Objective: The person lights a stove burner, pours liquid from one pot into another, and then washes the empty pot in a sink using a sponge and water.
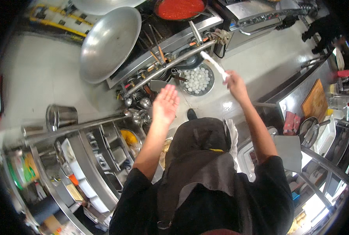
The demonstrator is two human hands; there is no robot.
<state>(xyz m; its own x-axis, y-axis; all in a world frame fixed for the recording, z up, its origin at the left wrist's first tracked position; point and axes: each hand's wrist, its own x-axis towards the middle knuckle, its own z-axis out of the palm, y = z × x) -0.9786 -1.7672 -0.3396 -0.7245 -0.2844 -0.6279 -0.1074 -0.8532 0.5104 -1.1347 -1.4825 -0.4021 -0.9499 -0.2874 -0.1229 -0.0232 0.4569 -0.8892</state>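
My right hand [235,86] grips a slim white object [217,66], blurred, that points up and left toward the stove rail. Whether it is a utensil or a twisted cloth, I cannot tell. My left hand [166,102] is held palm up with the fingers extended and nothing on it. Below and between my hands, a round metal bowl [212,83] holds many white, egg-like balls [196,79]. A dark handle [179,77] reaches over its left rim. At the stove's front, a metal pan handle [196,33] projects above the rail.
A wide pan of red sauce [180,8] sits on the stove, with a large metal wok [112,44] at its left. Metal ladles [139,108] hang near my left hand. A steel rail [171,67] crosses ahead. A wooden cutting board [315,100] lies on the right counter.
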